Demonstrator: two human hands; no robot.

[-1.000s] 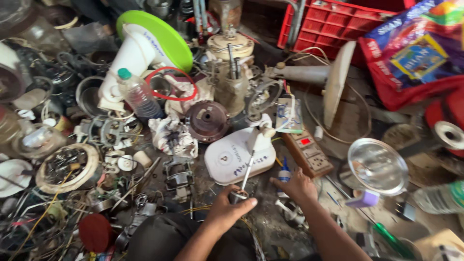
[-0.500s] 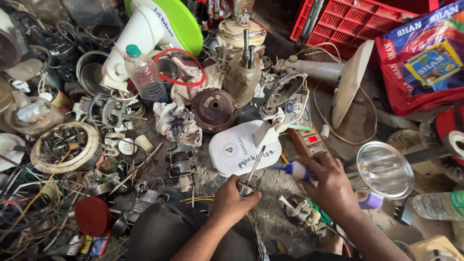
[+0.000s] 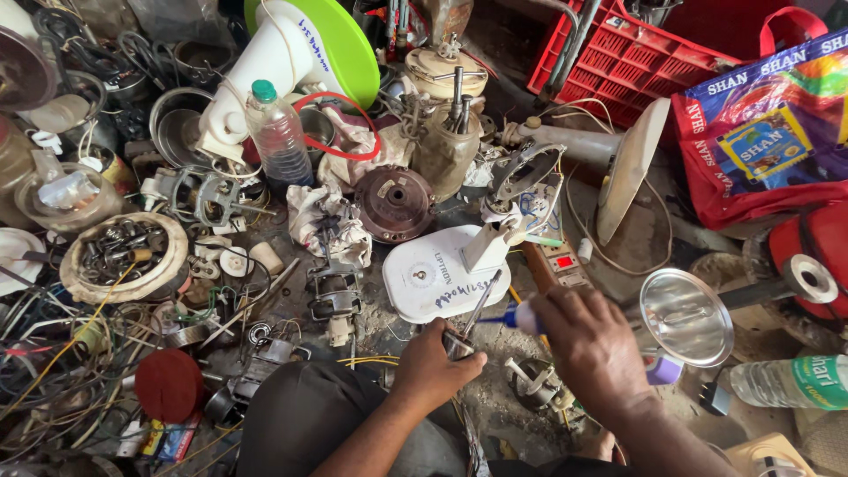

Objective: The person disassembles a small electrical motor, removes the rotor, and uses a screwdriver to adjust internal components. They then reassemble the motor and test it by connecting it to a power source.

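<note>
Metal rod [image 3: 481, 303], thin and grey, is gripped near its lower end by the left hand [image 3: 435, 364], fingers closed around it together with a small dark part [image 3: 458, 344] at the fingertips. Rod is tilted, upper end lying over the white oval base plate [image 3: 433, 281]. Blue-handled tool [image 3: 521, 318] is held in the right hand [image 3: 590, 346], fingers wrapped shut on the handle, blue-and-white end pointing left toward the rod; the tool's tip cannot be made out. Both hands are kept low in view, just beside each other, over a dirty floor littered with parts.

Around them: shiny metal funnel-like reflector [image 3: 685, 315] just right of the right hand, power strip [image 3: 556, 266] between base plate and reflector, rusty round motor cover [image 3: 393, 202] above the plate, clear plastic bottle [image 3: 277, 136] with green cap standing upright farther up-left, red crate [image 3: 629, 56] at top right. Dark trouser knee [image 3: 309, 415] is seen below the left hand. Red round disc [image 3: 169, 384] lies at lower left, well apart.
</note>
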